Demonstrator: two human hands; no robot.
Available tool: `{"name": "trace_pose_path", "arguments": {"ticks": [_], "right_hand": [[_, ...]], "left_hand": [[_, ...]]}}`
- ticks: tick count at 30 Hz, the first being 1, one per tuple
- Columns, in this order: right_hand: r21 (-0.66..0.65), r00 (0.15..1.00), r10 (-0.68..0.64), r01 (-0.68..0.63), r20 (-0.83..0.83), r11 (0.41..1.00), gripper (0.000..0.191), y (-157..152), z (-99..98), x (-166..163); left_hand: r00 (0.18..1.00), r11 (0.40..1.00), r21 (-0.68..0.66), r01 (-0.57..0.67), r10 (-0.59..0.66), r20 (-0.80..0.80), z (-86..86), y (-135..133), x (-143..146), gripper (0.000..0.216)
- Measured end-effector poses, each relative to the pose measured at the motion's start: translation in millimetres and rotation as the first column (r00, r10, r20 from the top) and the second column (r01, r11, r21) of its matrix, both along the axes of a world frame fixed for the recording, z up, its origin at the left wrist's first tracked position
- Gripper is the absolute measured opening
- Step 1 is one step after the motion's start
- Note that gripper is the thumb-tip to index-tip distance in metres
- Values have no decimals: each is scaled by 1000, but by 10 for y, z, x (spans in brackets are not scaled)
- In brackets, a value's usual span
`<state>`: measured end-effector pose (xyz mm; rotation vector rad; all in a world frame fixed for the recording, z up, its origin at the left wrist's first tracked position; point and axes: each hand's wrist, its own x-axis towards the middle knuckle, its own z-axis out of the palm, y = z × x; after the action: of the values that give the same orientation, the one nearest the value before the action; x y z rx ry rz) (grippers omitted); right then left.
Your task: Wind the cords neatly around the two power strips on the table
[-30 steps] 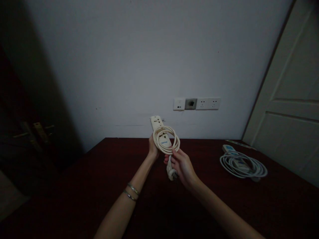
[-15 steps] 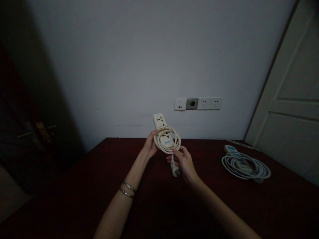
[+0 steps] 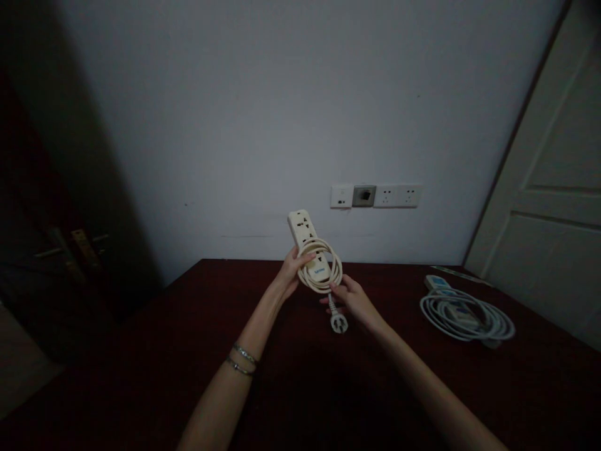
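Observation:
A cream power strip (image 3: 303,232) stands raised above the dark red table (image 3: 141,351), its cable coiled in a loop (image 3: 323,275) round its lower end. My left hand (image 3: 290,274) is closed around the strip and the coil from the left. My right hand (image 3: 354,299) pinches the cable just below the coil. The plug (image 3: 338,322) hangs free under that hand.
A second power strip with a coiled white cable (image 3: 462,313) lies on the table at the right. Wall sockets (image 3: 375,196) sit in the wall behind. A pale door (image 3: 549,213) is at the right, a dark door with a handle (image 3: 70,244) at the left.
The strip and both hands have shifted slightly up and away from me. My right hand slid up the cable, so the plug now dangles free below it.

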<state>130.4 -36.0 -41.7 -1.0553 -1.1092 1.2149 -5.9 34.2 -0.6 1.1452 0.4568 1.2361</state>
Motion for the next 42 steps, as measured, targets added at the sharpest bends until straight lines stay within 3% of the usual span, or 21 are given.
{"name": "trace_pose_path", "arguments": {"ticks": [4,9,13,18,24,29,35,42], "right_hand": [[5,997,26,-26,-67,1000,31,-6,-70,16],[37,986,71,-66,-154,997,40,-15,-104,-21],[1,988,58,-59,-143,998,41,-30,-118,-69],[-64,995,21,-27,-102,998,41,-6,-204,-38],[-142,996,42,-54,-84,988,39,-61,-312,115],[-225,995,13,-36,-103,974,35,-302,-402,422],[-324,993,-99,73,-65,943,36,-638,-528,837],[-359,961,-274,238,-49,902,26,-467,-613,1147]], "left_hand": [[999,999,-11,39,-39,-35,-77,49,-2,45],[992,987,-107,123,-120,32,-192,125,26,38],[987,984,-78,161,-160,27,-257,159,40,38],[992,996,-62,63,-69,-105,-291,197,0,40],[928,988,-84,132,-153,-341,-384,226,-41,43],[830,969,-153,196,-247,-501,-598,128,204,39],[815,912,-223,346,-409,-411,-939,-137,674,43],[819,896,-313,315,-423,-387,-1070,-210,804,48]]}}
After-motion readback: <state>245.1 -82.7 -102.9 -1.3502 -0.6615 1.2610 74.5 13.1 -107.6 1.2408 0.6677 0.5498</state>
